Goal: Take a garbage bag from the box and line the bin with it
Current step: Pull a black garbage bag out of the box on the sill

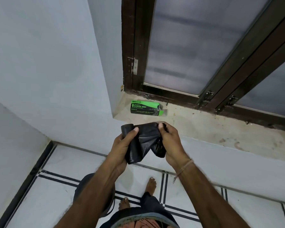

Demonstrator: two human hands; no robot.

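The left hand (122, 145) grips a black roll of bags (133, 145). The right hand (169, 140) pinches the loose bag (152, 137) pulled from it. The green box (145, 108) lies open on the window ledge (204, 129) behind.

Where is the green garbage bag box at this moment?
In the head view, the green garbage bag box lies on its side on the stone window ledge, near the wall corner, just beyond the roll of black bags held in both hands.
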